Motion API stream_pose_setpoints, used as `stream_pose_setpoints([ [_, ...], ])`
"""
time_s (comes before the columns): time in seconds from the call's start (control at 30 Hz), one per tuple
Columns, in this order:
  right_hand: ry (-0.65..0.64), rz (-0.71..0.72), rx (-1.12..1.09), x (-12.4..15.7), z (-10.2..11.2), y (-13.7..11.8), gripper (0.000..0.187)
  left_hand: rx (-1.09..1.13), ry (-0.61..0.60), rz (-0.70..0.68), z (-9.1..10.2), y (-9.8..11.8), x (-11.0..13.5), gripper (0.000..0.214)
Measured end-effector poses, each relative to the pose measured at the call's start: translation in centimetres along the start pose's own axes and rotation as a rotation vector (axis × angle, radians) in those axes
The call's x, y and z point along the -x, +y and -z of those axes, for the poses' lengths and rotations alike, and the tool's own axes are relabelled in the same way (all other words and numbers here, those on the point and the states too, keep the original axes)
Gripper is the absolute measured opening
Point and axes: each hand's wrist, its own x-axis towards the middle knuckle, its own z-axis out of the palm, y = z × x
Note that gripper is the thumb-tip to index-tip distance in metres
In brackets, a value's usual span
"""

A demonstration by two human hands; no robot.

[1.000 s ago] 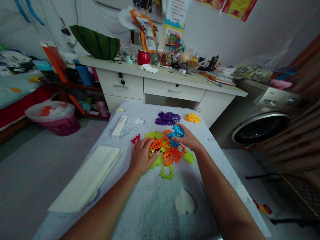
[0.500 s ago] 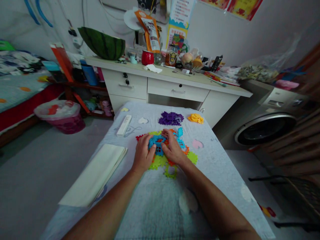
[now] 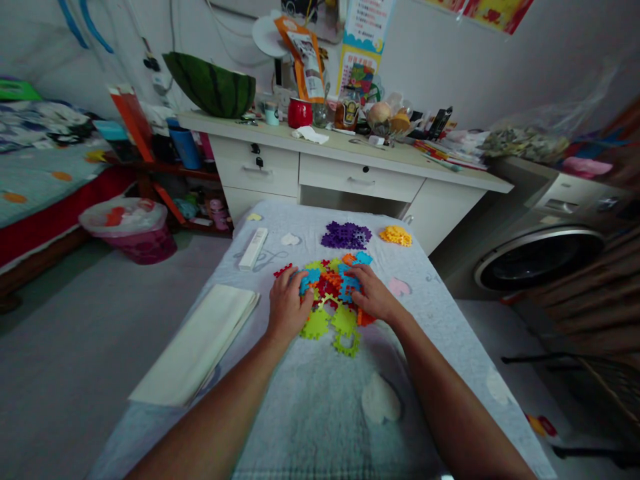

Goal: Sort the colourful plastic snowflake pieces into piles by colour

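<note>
A heap of flat plastic interlocking pieces (image 3: 331, 283) in orange, red, blue and green lies in the middle of the cloth-covered table (image 3: 320, 400). My left hand (image 3: 287, 305) rests on the heap's left side, fingers curled over blue and green pieces. My right hand (image 3: 373, 295) lies on the right side, fingers stretched flat over blue and orange pieces. Lime-green pieces (image 3: 345, 327) lie just in front of the hands. A purple pile (image 3: 346, 235) and a small yellow pile (image 3: 396, 235) sit farther back.
A white remote (image 3: 253, 248) and a folded cream cloth (image 3: 200, 347) lie on the table's left. Behind stands a white desk (image 3: 350, 173) with half a watermelon (image 3: 213, 87) and clutter. A washing machine (image 3: 540, 247) is at right, a pink bin (image 3: 130, 230) at left.
Both hands came together over a blue piece half a second ago, then spread apart to the heap's two sides. The pieces have been shuffled, with red and orange showing in the middle now.
</note>
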Motion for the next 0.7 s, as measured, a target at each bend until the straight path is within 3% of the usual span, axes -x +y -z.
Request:
stream_pose_setpoints([
  [0.17,0.008,-0.303,0.155,0.6,1.7,2.8,0.033,-0.088,-0.096,-0.047,-0.7,0.0,0.2,0.04],
  [0.23,0.067,-0.258,0.168,0.7,1.6,2.6,0.031,-0.117,-0.098,-0.057,-0.9,0.1,0.3,0.043],
  [0.3,0.088,-0.113,0.155,0.5,1.1,1.4,0.034,-0.14,-0.096,-0.057,-1.0,0.1,0.3,0.044],
  [0.37,0.021,0.052,0.14,0.2,0.3,0.0,0.038,-0.148,-0.092,-0.05,-1.0,0.1,0.2,0.044],
  [0.43,-0.063,0.127,0.144,-0.3,-0.3,-0.9,0.042,-0.131,-0.088,-0.044,-1.0,0.0,0.1,0.045],
  [0.57,-0.119,-0.032,0.215,-1.5,0.1,-0.9,0.044,-0.088,-0.051,-0.017,-0.7,-0.6,-0.3,0.052],
  [0.7,-0.237,-0.166,0.327,-3.5,2.6,0.3,0.031,-0.153,-0.018,0.052,-0.5,-0.8,-0.6,0.049],
])
